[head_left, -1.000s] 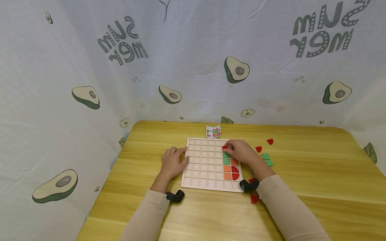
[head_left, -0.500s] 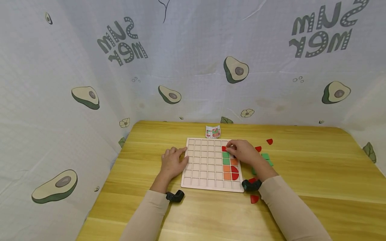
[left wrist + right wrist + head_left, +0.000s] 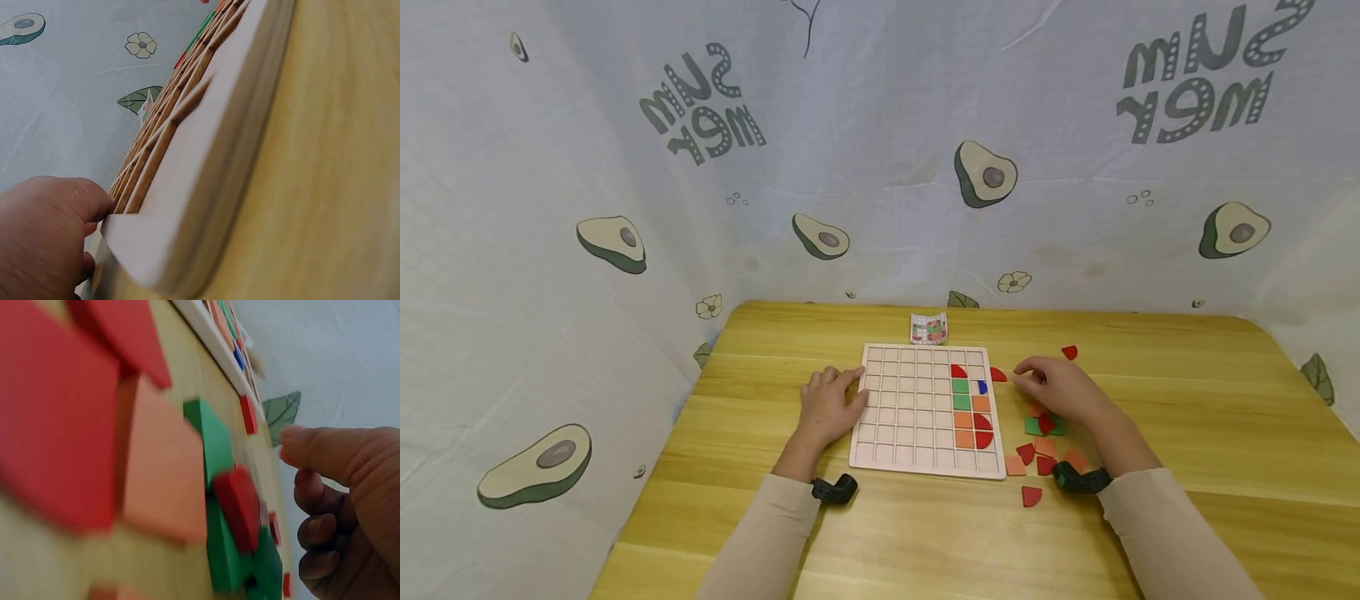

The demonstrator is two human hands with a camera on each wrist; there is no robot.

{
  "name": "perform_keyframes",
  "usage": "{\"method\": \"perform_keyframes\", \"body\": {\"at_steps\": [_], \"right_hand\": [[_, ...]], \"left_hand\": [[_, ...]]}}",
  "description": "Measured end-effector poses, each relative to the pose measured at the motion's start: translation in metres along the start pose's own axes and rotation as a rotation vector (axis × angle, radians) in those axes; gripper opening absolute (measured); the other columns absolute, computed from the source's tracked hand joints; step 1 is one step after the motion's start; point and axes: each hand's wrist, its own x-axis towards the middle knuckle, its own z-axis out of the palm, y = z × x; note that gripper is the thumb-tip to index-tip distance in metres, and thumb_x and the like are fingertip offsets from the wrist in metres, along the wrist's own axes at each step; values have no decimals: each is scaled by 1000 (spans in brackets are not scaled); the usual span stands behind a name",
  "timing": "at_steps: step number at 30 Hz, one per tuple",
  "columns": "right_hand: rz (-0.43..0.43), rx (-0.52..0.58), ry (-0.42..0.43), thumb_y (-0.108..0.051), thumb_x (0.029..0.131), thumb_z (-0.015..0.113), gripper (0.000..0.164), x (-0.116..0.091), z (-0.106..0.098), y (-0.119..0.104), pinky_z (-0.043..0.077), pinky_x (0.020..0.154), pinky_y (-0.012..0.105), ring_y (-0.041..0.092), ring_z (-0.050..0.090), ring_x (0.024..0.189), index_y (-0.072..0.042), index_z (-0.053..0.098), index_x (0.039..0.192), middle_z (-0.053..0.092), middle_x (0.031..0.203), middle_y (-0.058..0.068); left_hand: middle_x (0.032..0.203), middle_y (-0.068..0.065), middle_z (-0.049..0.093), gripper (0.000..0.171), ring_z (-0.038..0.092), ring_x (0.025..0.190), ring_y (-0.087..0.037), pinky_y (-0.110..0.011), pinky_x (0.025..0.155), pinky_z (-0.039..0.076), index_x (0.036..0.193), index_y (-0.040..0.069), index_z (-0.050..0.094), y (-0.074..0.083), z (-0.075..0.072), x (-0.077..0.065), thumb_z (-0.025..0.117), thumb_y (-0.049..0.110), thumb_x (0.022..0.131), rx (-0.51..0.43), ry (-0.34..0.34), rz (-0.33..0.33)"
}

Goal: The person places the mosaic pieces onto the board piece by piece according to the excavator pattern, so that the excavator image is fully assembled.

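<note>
A pale wooden grid board (image 3: 906, 454) lies on the table. Coloured pieces sit in its right-hand columns: a red quarter-circle (image 3: 958, 372), green squares (image 3: 962, 402), orange squares (image 3: 964, 420), red rounded pieces (image 3: 982, 439) and a small blue piece (image 3: 982, 387). My left hand (image 3: 830, 407) rests at the board's left edge, thumb and index finger spread and touching it. Right of the board, my right hand (image 3: 1063, 390) hovers with loosely bent fingers; nothing shows between thumb and fingertips. A loose red quarter-circle (image 3: 997, 375) lies between that hand and the board's edge.
Below my right hand lie loose red, orange (image 3: 1016, 466) and green pieces (image 3: 1032, 427), some overlapping. Another red piece (image 3: 1070, 352) lies farther back. A small printed pattern card (image 3: 928, 329) stands behind the board. A patterned curtain (image 3: 880, 167) closes off the back.
My right hand has left the board and moved right, over the loose pieces. The red quarter-circle in the grid, the blue piece and the red piece beside the board now show. The left hand stays put.
</note>
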Motion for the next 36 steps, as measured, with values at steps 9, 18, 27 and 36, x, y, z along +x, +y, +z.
{"method": "perform_keyframes", "body": {"at_steps": [9,18,27,36], "right_hand": [[-6,-40,-5,-23,95,71,28,-29,-4,22,40,68,31,19,48,77,-4,70,114,53,81,2],[62,-55,14,-22,94,71,39,-35,-5,30,38,63,32,20,47,74,-2,65,126,50,79,4],[55,-79,15,-24,94,72,37,-31,-3,32,41,65,31,20,47,73,0,68,122,52,76,3],[17,-85,29,-25,96,70,35,-28,-3,25,38,63,31,17,46,69,2,68,118,50,72,2]], "left_hand": [[109,-7,62,45,46,94,-24,-39,81,32,140,24,64,-1,0,0,62,40,98,-2,5,7],[108,-7,62,45,46,93,-24,-39,80,32,139,24,65,-1,0,0,63,40,98,1,9,8],[108,-7,62,45,47,93,-24,-38,79,31,140,24,65,0,1,0,62,40,98,-3,4,8],[110,-7,63,45,47,94,-24,-38,79,32,140,24,64,-1,1,0,62,40,98,4,10,8]]}}
